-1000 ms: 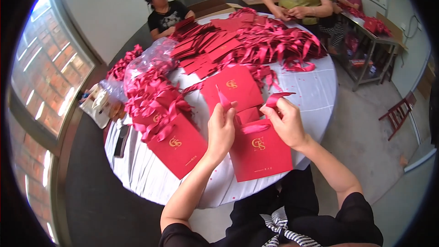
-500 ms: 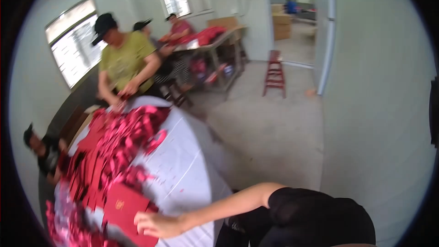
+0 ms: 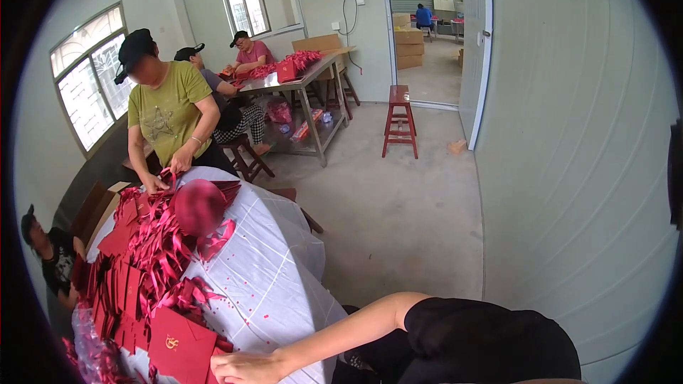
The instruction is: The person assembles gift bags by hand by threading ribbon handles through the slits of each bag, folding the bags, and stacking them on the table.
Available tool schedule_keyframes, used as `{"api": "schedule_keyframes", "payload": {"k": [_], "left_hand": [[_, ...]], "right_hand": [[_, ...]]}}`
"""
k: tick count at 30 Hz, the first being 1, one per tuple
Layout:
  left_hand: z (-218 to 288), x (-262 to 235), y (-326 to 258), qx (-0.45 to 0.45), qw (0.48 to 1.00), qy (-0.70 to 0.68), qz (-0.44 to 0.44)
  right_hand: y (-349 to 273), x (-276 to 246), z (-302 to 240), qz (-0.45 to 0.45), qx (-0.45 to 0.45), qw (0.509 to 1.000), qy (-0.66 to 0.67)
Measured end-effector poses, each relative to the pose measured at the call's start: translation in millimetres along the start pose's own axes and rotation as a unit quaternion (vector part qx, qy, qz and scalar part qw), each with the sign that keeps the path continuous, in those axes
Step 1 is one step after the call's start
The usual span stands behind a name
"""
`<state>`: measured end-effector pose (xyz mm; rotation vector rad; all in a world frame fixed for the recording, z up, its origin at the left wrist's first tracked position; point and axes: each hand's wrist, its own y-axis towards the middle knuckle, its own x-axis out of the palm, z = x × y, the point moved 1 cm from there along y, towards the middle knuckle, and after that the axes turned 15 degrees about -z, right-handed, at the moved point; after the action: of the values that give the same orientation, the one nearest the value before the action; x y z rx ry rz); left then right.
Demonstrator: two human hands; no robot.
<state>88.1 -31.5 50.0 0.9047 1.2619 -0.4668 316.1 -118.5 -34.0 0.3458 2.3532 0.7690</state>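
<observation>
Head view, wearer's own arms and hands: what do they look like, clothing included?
One arm shows, the right arm: bare below a loose, plain, short black fabric sleeve that ends near the elbow. The right hand is ungloved; no watch or bracelet shows. Left hand: out of view.

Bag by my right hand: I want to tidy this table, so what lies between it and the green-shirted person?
In the head view, heaped red ribbons lie between the bag and the green-shirted person.
</observation>
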Motion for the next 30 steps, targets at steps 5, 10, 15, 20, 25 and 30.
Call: {"api": "schedule_keyframes", "payload": {"k": [5, 10, 15, 20, 25, 30], "left_hand": [[-8, 11, -8, 0.069, 0.987, 0.112, -0.089], [-2, 35, 6, 0.146, 0.986, 0.051, 0.057], [-28, 71, 48, 0.301, 0.927, -0.056, 0.218], [-14, 51, 22, 0.284, 0.942, -0.036, 0.174], [5, 18, 14, 0.063, 0.996, 0.058, -0.039], [-9, 38, 5, 0.037, 0.995, 0.011, -0.089]], "right_hand": [[10, 3, -7, -0.019, -0.011, 1.000, 0.019], [36, -24, 18, 0.067, -0.001, 0.998, 0.003], [68, -39, 49, 0.080, 0.099, 0.970, -0.208], [58, -18, 81, -0.003, 0.170, 0.959, -0.227], [56, -57, 53, 0.021, 0.157, 0.970, -0.185], [46, -61, 67, 0.000, 0.151, 0.965, -0.217]]}}
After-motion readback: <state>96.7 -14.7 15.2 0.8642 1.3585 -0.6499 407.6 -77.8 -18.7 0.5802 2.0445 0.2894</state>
